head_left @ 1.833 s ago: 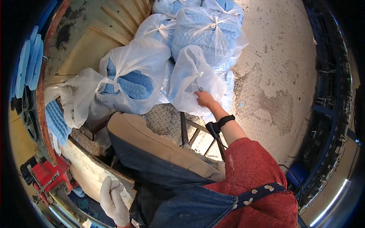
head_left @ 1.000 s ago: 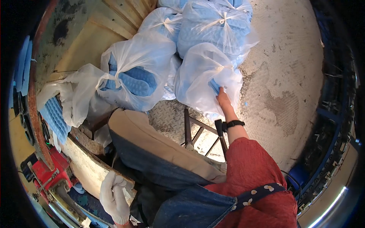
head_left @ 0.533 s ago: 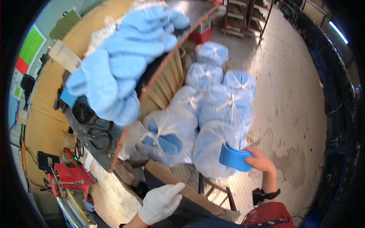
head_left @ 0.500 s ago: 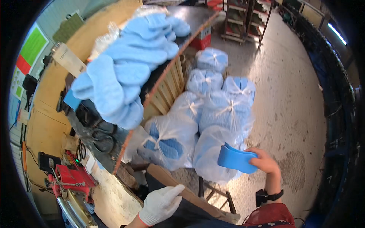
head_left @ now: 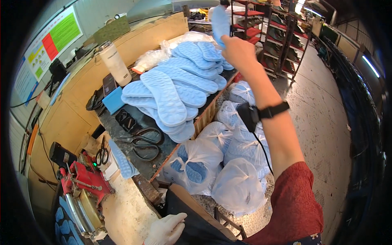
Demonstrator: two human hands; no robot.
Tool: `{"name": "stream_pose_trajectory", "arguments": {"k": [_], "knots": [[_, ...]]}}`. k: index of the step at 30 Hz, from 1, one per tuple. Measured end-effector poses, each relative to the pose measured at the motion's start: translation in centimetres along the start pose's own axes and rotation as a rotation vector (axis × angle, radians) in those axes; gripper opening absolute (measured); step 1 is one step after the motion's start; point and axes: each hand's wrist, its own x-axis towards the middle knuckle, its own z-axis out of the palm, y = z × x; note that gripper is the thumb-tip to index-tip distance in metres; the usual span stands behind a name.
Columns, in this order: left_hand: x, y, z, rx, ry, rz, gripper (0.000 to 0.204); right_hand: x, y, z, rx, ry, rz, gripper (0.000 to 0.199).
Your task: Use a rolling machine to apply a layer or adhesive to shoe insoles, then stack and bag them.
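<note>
My right hand [head_left: 240, 51] is stretched far forward above the far end of the bench. A light blue insole [head_left: 220, 25] stands upright in its grip, part of it hidden by the fingers. Beneath and to the left, a heap of similar blue insoles [head_left: 165, 96] covers much of the dark bench top [head_left: 142, 168]. Low in the view, my left hand [head_left: 165, 230] wears a white glove and rests near my lap. Its fingers are loosely extended, with nothing seen in them.
Tied clear bags [head_left: 239, 185] of blue insoles crowd the floor beside the bench. Black-handled scissors [head_left: 146, 143] lie near its close edge. A white bottle [head_left: 114, 63] stands behind the heap. At left is a red machine [head_left: 87, 179]; a shoe rack [head_left: 277, 47] stands beyond.
My right hand has swung up and forward from beside the bags, a blue insole in its grip. The view has tilted up, showing more of the rack. My left hand stays low.
</note>
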Motion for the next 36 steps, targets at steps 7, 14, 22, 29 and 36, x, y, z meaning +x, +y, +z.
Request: {"name": "stream_pose_trajectory", "arguments": {"k": [7, 14, 22, 29, 36], "knots": [[-2.9, -1.0, -0.4, -0.021, 0.06, -0.104, 0.025, 1.7, -4.2, 4.6, -0.081, -0.291, -0.011, 0.036], [-1.6, -2.4, 0.1, -0.042, -0.006, -0.054, 0.025, -6.1, -1.7, 2.3, 0.675, 0.052, -0.042, 0.052], [-5.0, -4.6, 1.6, -0.23, 0.019, -0.379, 0.026, -38.3, 2.9, 9.0, 1.243, -1.065, 0.532, 0.025], [-3.9, -5.1, 5.4, -0.692, -0.139, -0.475, 0.03, -75.0, 10.6, 25.4, 0.374, -0.755, 0.937, 0.028], [-1.4, -3.9, 4.4, -0.324, -0.093, -0.564, 0.029, -58.1, -10.9, 29.8, 0.902, -0.998, 0.557, 0.022]]}}
